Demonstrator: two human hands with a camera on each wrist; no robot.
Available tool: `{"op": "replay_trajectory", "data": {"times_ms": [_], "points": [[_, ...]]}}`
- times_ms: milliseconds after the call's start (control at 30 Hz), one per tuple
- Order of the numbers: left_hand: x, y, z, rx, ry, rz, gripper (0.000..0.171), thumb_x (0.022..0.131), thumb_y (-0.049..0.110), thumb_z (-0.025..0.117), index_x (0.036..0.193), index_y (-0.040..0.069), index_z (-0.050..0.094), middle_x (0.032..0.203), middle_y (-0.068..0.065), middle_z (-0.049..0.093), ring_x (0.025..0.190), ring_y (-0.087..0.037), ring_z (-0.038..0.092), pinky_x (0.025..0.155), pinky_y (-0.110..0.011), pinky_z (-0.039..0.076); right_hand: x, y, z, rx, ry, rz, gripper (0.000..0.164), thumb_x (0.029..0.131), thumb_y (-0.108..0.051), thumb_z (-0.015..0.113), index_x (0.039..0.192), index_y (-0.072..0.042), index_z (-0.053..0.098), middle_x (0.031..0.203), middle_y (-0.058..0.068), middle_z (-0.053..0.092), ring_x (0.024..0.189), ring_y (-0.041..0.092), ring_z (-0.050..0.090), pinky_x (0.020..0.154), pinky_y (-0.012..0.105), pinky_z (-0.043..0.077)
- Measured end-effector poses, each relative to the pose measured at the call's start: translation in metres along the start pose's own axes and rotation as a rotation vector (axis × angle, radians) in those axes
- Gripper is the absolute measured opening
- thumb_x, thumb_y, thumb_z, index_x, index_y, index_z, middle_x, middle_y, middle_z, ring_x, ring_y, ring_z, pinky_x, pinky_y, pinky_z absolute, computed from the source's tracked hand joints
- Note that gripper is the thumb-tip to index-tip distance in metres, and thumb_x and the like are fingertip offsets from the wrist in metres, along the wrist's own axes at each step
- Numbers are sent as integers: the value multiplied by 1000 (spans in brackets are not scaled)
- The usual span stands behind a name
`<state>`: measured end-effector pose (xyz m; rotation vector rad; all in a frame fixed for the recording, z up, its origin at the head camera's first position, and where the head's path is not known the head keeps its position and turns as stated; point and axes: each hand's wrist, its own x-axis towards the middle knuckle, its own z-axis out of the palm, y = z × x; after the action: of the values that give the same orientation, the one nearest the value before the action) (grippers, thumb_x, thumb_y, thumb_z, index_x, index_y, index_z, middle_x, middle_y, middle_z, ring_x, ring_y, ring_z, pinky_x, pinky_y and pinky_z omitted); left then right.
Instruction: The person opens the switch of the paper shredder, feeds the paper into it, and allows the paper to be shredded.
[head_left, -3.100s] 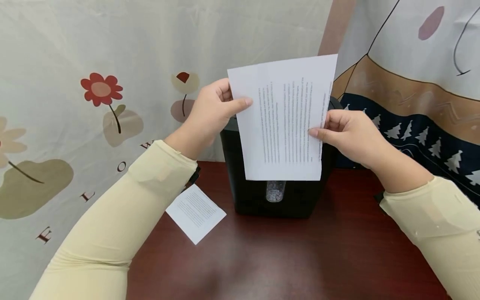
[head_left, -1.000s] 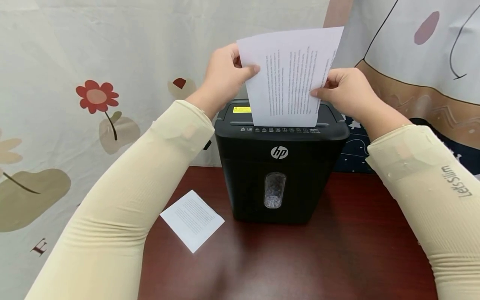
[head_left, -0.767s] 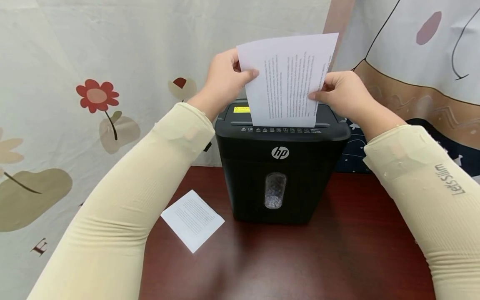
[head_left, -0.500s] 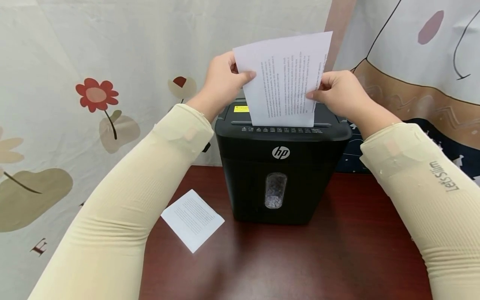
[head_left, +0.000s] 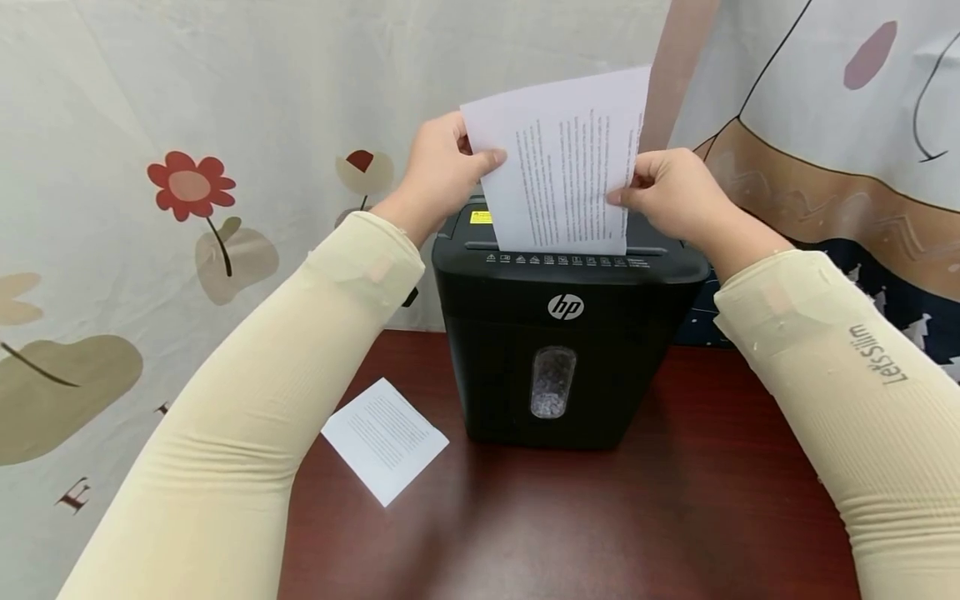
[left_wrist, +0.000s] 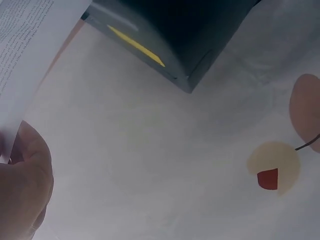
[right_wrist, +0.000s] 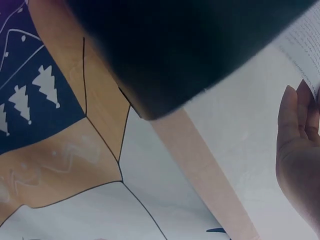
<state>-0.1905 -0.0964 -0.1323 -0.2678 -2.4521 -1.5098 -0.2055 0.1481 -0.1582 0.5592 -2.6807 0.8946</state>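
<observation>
A printed sheet of paper (head_left: 566,167) stands upright over the black HP paper shredder (head_left: 495,333), its lower edge at the feed slot on top. My left hand (head_left: 442,167) pinches the sheet's left edge, thumb in front and fingers behind. Lower on the opposite edge, my right hand (head_left: 675,187) pinches it the same way. The left wrist view catches my left hand (left_wrist: 25,185) at the paper's edge, with a corner of the shredder (left_wrist: 165,45) above. In the right wrist view, my right hand (right_wrist: 300,155) is at the far right, beside the sheet.
A second, smaller-looking printed sheet (head_left: 386,442) lies on the dark red table (head_left: 570,525), left of the shredder. Shreds show through the shredder's clear window (head_left: 552,383). A patterned curtain (head_left: 300,83) hangs close behind.
Both hands have carried the sheet from in front of the shredder up and over its slot. Since about a second ago, the sheet and hands have shifted slightly left and down.
</observation>
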Motion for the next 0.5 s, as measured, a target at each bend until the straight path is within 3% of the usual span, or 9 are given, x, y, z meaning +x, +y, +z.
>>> {"op": "replay_trajectory", "data": {"times_ms": [200,367,500], "points": [[-3,-9,2,41,-24,-10,27,94,10,62,121,9,63,115,-4,66,102,-12,60,87,-25,45,-1,4,4,-17,-32,-3,23,93,-14,65,110,0,70,97,15,71,78,15,53,67,27,37],[-3,-15,4,50,-48,-33,27,94,12,63,120,8,64,114,-4,66,99,-12,58,84,-25,45,-4,7,6,-28,-30,2,16,92,-16,67,93,1,68,91,14,71,68,17,47,60,28,34],[-2,-21,5,30,-52,-47,22,93,10,64,114,3,64,110,-6,66,91,-14,56,77,-25,45,-6,9,7,-23,-29,17,17,91,-16,66,84,-1,64,95,15,71,71,18,49,61,28,34]]}}
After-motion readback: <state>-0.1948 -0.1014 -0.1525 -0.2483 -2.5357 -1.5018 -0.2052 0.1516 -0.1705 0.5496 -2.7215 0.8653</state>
